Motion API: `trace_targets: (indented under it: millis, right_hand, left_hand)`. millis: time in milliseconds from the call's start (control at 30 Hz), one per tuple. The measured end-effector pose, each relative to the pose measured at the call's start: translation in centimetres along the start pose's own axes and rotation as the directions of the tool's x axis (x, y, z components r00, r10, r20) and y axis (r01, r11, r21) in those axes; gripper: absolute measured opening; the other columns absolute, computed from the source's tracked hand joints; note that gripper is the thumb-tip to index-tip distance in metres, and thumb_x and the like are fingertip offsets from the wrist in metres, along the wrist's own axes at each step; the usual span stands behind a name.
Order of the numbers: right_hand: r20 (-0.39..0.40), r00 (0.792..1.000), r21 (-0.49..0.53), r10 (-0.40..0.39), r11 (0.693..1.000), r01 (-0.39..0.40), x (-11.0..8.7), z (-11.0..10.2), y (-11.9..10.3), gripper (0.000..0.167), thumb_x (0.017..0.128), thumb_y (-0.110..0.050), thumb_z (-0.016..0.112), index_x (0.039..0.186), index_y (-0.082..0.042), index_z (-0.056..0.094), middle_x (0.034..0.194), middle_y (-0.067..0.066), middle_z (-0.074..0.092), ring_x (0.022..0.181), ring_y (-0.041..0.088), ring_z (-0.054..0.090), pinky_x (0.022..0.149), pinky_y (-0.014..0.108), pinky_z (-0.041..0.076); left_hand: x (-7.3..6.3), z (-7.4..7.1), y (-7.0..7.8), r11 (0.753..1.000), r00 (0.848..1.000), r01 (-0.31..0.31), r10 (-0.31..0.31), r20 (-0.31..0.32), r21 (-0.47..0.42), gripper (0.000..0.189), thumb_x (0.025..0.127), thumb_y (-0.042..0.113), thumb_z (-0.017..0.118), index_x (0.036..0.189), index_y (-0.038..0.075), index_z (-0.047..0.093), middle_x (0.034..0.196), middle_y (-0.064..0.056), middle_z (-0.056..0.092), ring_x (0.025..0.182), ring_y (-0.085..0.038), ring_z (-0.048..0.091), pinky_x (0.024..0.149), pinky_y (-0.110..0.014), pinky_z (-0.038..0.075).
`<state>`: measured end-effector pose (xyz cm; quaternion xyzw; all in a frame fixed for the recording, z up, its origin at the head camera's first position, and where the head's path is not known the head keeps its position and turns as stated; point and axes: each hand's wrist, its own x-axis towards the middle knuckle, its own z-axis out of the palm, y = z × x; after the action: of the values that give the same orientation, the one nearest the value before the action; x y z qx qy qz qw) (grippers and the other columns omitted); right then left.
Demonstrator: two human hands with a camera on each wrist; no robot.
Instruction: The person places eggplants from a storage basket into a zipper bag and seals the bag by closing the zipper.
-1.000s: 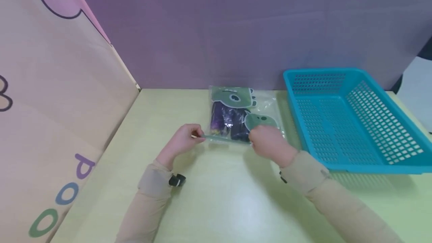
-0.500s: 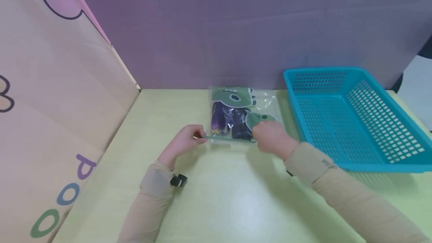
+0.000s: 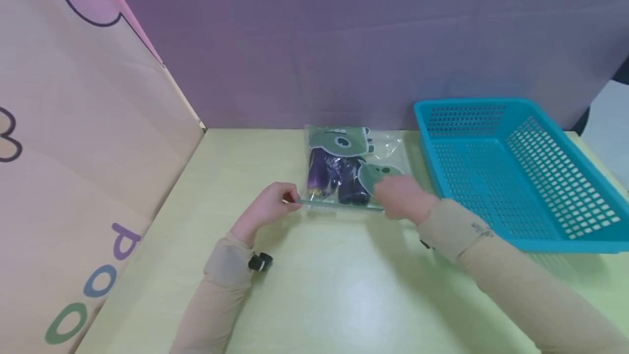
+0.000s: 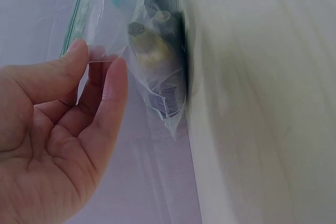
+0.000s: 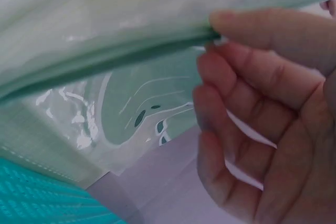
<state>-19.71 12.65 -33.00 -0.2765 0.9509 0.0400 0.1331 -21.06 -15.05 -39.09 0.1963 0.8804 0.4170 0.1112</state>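
A clear zip bag (image 3: 388,143) with green cartoon prints lies near the back of the table. Dark purple eggplants (image 3: 320,171) are inside it, and their stem ends (image 4: 147,40) show in the left wrist view. My left hand (image 3: 267,206) pinches the bag's near left corner between thumb and fingertips. At the right part of the near edge, my right hand (image 3: 405,198) pinches the green zip strip (image 5: 126,59) between thumb and curled index finger. The strip runs taut between both hands. My right hand hides the bag's near right corner in the head view.
A blue perforated plastic basket (image 3: 491,245) stands to the right of the bag. Behind the table (image 3: 314,288) rises a purple panel (image 3: 304,42), and a printed panel (image 3: 83,141) borders the left side.
My right hand has slid rightward along the zip strip, so more of the strip shows. The left hand keeps its pinch at the left corner with hardly any movement.
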Motion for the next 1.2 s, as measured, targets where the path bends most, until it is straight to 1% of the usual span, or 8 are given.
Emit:
trace_targets:
  millis: [100,300,533,633,733,867,1100,1200]
  right_hand:
    - [0.047,0.999,0.044,0.004,0.999,-0.006,-0.1,-0.3,0.3,0.022,0.072,0.009,0.062,0.066,-0.01,0.053,0.061,0.0,0.053,0.057,0.013,0.049,0.055,0.026,0.049]
    - [0.105,0.994,0.07,-0.005,0.998,-0.002,-0.1,-0.7,0.9,0.018,0.071,0.007,0.064,0.068,-0.009,0.055,0.065,0.001,0.057,0.06,0.015,0.053,0.061,0.03,0.052]
    - [0.153,0.988,0.117,0.004,0.993,-0.022,-0.1,-1.0,1.5,0.017,0.076,-0.002,0.07,0.067,-0.009,0.057,0.063,-0.001,0.057,0.059,0.013,0.053,0.059,0.026,0.05]
    - [0.154,0.988,0.128,0.009,0.991,-0.029,-0.1,-1.2,1.6,0.022,0.075,-0.001,0.07,0.064,-0.01,0.053,0.06,-0.002,0.052,0.057,0.012,0.047,0.055,0.024,0.045]
    - [0.127,0.992,0.1,0.003,0.995,-0.016,-0.2,-1.4,1.8,0.023,0.073,0.002,0.069,0.061,-0.01,0.052,0.059,-0.001,0.05,0.056,0.013,0.045,0.052,0.024,0.043]
    - [0.099,0.995,0.066,-0.01,0.998,0.003,-0.1,-1.6,1.9,0.019,0.072,0.001,0.069,0.064,-0.009,0.056,0.063,0.0,0.056,0.059,0.015,0.051,0.055,0.027,0.048]
    - [0.09,0.996,0.047,-0.016,0.999,0.012,-0.3,-2.0,1.5,0.019,0.071,0.006,0.066,0.063,-0.008,0.055,0.062,0.001,0.055,0.057,0.016,0.051,0.053,0.028,0.048]
    - [0.085,0.996,0.047,-0.004,0.999,0.0,-0.4,-2.1,1.6,0.019,0.071,0.006,0.066,0.064,-0.008,0.055,0.063,0.002,0.056,0.058,0.017,0.052,0.053,0.028,0.049]
  left_hand:
    - [0.0,0.0,0.1,1.0,1.0,0.007,-0.007,0.001,0.008,0.009,0.083,-0.002,0.065,0.077,0.001,0.059,0.081,-0.009,0.065,0.079,-0.017,0.061,0.076,-0.031,0.053]
    - [0.0,0.0,0.2,0.999,0.999,0.039,-0.039,0.018,0.0,0.009,0.083,-0.002,0.065,0.077,0.0,0.059,0.081,-0.009,0.065,0.078,-0.016,0.06,0.075,-0.028,0.053]
    - [0.0,0.1,0.0,0.999,0.999,0.047,-0.047,0.02,0.0,0.009,0.083,0.0,0.066,0.077,0.002,0.06,0.081,-0.009,0.065,0.077,-0.016,0.06,0.073,-0.028,0.053]
    - [-0.1,0.0,-0.1,0.999,0.999,0.044,-0.045,0.025,0.014,0.008,0.083,0.001,0.066,0.077,0.002,0.061,0.082,-0.009,0.066,0.077,-0.016,0.06,0.074,-0.028,0.053]
    - [-0.2,-0.2,-0.1,0.999,0.998,0.048,-0.049,0.032,0.024,0.008,0.084,0.002,0.066,0.078,0.002,0.061,0.082,-0.008,0.066,0.077,-0.016,0.06,0.074,-0.029,0.053]
    - [-0.3,-0.5,-0.1,0.998,0.998,0.049,-0.051,0.047,0.04,0.008,0.084,0.003,0.066,0.078,0.003,0.06,0.081,-0.008,0.065,0.075,-0.016,0.059,0.072,-0.029,0.052]
    - [-0.4,-0.6,-0.4,0.997,0.993,0.058,-0.062,0.098,0.048,0.009,0.084,0.004,0.065,0.077,0.002,0.06,0.076,-0.006,0.063,0.068,-0.013,0.054,0.066,-0.025,0.049]
    - [-0.3,-0.4,-0.6,0.995,0.99,0.078,-0.085,0.116,0.06,0.01,0.083,0.004,0.066,0.076,0.003,0.059,0.074,-0.005,0.061,0.064,-0.013,0.051,0.064,-0.025,0.047]
